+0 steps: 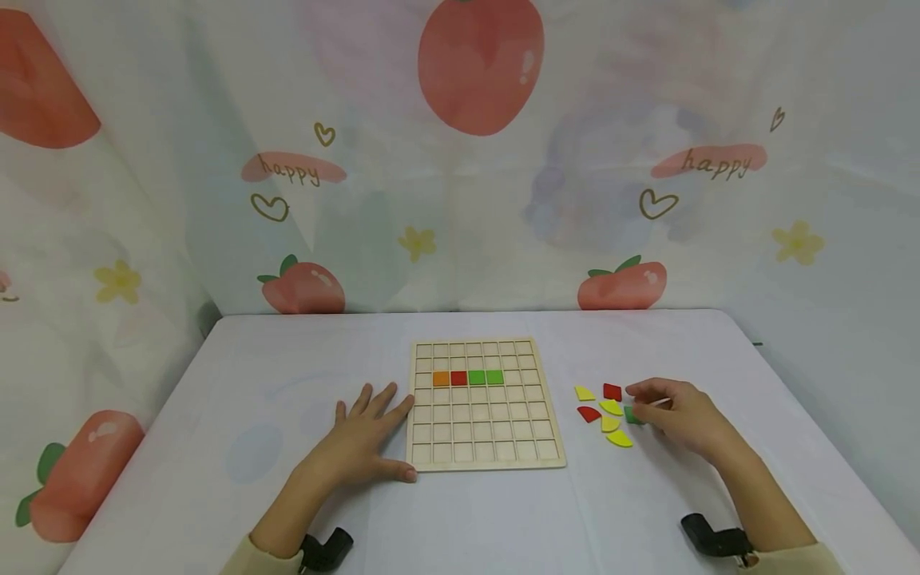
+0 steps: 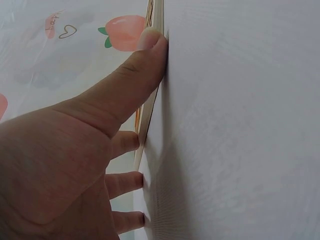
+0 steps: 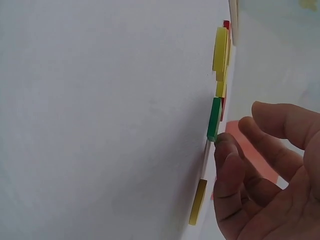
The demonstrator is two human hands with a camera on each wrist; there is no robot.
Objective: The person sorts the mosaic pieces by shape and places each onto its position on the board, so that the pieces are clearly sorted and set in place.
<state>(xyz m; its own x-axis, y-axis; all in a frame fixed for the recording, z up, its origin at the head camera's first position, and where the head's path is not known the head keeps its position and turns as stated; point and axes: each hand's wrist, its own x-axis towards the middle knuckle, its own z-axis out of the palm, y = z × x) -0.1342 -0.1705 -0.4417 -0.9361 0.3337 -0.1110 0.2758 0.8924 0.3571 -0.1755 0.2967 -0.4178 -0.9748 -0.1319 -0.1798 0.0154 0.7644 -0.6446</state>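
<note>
A wooden grid board [image 1: 489, 463] lies flat on the table. One row of it holds an orange square [image 1: 441, 378], a red square [image 1: 458, 378] and two green squares [image 1: 485, 378]. My left hand [image 1: 362, 443], fingers spread, rests at the board's left edge; its thumb [image 2: 135, 75] touches the board's side. To the right, my right hand [image 1: 679, 411] hovers with bent fingers at a green tile [image 3: 214, 120]. One fingertip [image 3: 223, 140] meets the tile's edge, and nothing is pinched. A yellow tile [image 3: 198, 202] lies near this hand, hidden in the head view.
Several loose pieces lie between the board and my right hand, among them a red tile [image 1: 612, 392], a red quarter-circle [image 1: 588, 414] and a yellow quarter-circle [image 1: 619, 438]. A white cloth [image 1: 460, 519] covers the table. Behind it hangs a printed curtain [image 1: 460, 184].
</note>
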